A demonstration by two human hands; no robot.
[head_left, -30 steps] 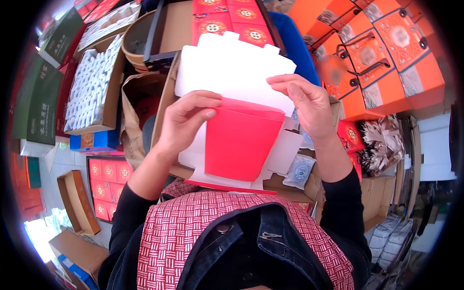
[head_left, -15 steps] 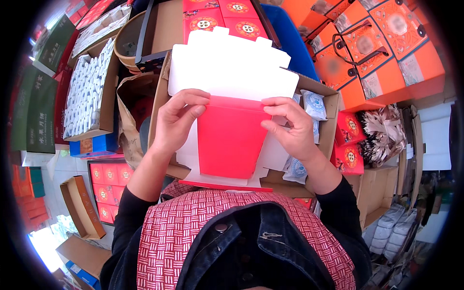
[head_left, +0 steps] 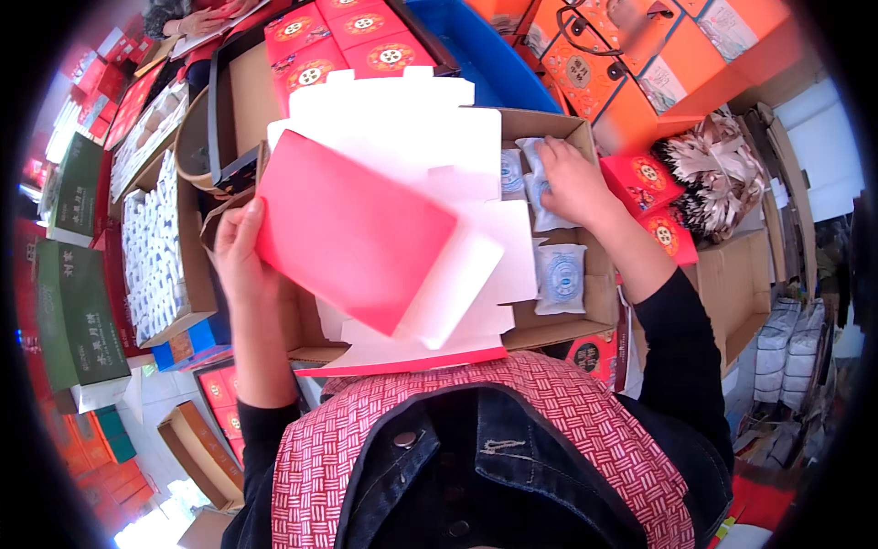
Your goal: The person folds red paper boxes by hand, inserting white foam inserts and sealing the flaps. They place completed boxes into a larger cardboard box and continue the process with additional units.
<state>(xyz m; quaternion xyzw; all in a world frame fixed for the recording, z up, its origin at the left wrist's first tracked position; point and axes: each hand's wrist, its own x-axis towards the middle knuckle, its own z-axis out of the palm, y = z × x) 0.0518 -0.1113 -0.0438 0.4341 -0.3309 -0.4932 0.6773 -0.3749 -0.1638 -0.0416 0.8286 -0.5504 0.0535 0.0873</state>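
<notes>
Red carton (head_left: 352,229): located in front of the person, above the white cut sheet (head_left: 393,119), tilted so that one end points to the lower right. A white flap (head_left: 453,288) extends from that end.

Left hand (head_left: 240,247): grasping the left edge of the red carton, thumb on the face toward the viewer. The other fingers are partly hidden.

Right hand (head_left: 576,183): fingers curled over a white wrapped packet (head_left: 551,212) at the right side of the cardboard box (head_left: 599,306). Whether the fingers have closed on this packet cannot be told.

The white cut sheet lies across the cardboard box; tabs project from its far edge, and a red strip (head_left: 412,362) borders its near edge, beside the checked apron (head_left: 393,407). A second packet (head_left: 561,279) with blue print lies in the same box, nearer the person.

Surroundings: red boxes (head_left: 389,57) with round emblems stand beyond the sheet, with a blue bin (head_left: 485,55) to their right. Orange boxes (head_left: 585,82) are stacked at the upper right. At the left, a carton of white packets (head_left: 151,256) stands beside green boxes (head_left: 82,311).
</notes>
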